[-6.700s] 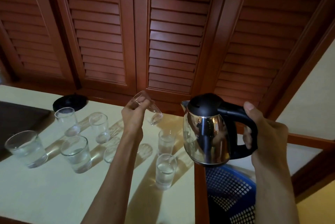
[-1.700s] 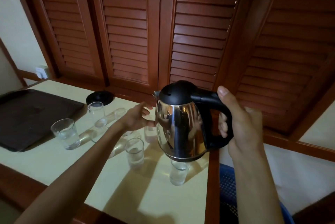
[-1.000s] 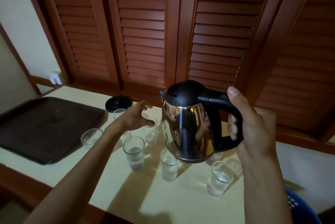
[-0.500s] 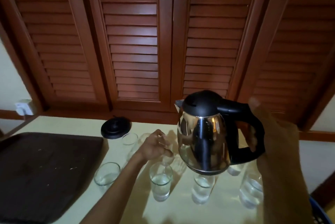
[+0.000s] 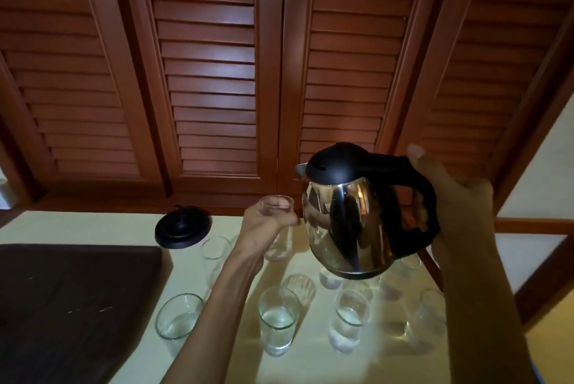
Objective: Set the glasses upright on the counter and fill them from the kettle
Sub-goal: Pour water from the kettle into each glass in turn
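Left hand: the left hand (image 5: 264, 225) is wrapped around a small empty glass (image 5: 277, 228), fingers closed on its side; the glass is upright and close to the kettle spout, and I cannot tell if its base touches the counter.
Right hand: the right hand (image 5: 456, 206) is closed around the black handle of the kettle (image 5: 354, 216), with the thumb up along the top of the handle.
Kettle: it hangs in the air above the glasses, nearly level, the spout toward the held glass. No water is running from it that I can see.
Reason for this hold: I think the glass is brought near the spout so the pour is short and does not splash over the other glasses.
Other glasses: several glasses stand upright on the counter (image 5: 93, 225). The front middle glass (image 5: 277, 318) and the glass at the front left (image 5: 177, 318) have water in them; those under and behind the kettle are too blurred to judge.
Surface: a pale yellow counter, with a dark tray (image 5: 71, 306) on the left and the round black kettle base (image 5: 183, 230) at the back.
Room: brown wooden louvre doors (image 5: 214, 73) fill the wall behind; the light is dim and warm.
Progress: in my judgement, the filling is near its end.
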`<state>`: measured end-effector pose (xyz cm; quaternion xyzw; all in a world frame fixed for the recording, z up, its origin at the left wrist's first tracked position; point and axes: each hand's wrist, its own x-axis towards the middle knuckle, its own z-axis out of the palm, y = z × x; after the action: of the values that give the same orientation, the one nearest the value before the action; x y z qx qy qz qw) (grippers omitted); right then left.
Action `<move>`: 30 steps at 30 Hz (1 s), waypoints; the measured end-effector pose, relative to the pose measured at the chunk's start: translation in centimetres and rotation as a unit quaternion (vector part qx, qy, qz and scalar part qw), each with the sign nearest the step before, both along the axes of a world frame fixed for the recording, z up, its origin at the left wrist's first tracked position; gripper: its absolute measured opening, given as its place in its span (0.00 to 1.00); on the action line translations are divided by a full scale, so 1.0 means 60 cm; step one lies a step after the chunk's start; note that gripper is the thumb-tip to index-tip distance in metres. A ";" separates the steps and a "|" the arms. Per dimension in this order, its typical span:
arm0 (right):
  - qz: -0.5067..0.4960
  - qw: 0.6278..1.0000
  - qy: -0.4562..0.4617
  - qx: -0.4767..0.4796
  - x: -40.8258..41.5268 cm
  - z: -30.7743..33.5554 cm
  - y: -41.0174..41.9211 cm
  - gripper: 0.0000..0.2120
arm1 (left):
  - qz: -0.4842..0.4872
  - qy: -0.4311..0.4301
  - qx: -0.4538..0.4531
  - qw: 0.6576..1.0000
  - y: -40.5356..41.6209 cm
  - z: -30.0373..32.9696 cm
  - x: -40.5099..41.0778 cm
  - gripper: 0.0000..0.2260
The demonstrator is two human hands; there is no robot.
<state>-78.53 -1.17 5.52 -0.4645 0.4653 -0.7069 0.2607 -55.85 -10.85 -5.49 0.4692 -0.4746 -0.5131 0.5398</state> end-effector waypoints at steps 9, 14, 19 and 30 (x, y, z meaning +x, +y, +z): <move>0.027 0.972 0.231 0.039 0.032 0.050 -0.036 0.25 | -0.020 -0.125 -0.066 0.990 0.025 -0.008 0.013 0.16; 0.068 0.944 0.320 0.043 0.037 0.074 -0.045 0.18 | -0.015 -0.164 -0.062 0.984 0.048 -0.016 0.020 0.16; 0.106 0.925 0.361 0.062 0.041 0.084 -0.060 0.20 | -0.014 -0.220 -0.049 0.974 0.060 -0.020 0.025 0.17; 0.138 0.859 0.480 0.111 0.065 0.119 -0.079 0.30 | -0.005 -0.351 -0.029 0.936 0.059 -0.040 0.020 0.16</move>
<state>-74.65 -5.93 12.64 -0.7734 0.5396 -0.2971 0.1497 -54.63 -7.32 -7.91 0.6013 -0.6507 -0.3047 0.3495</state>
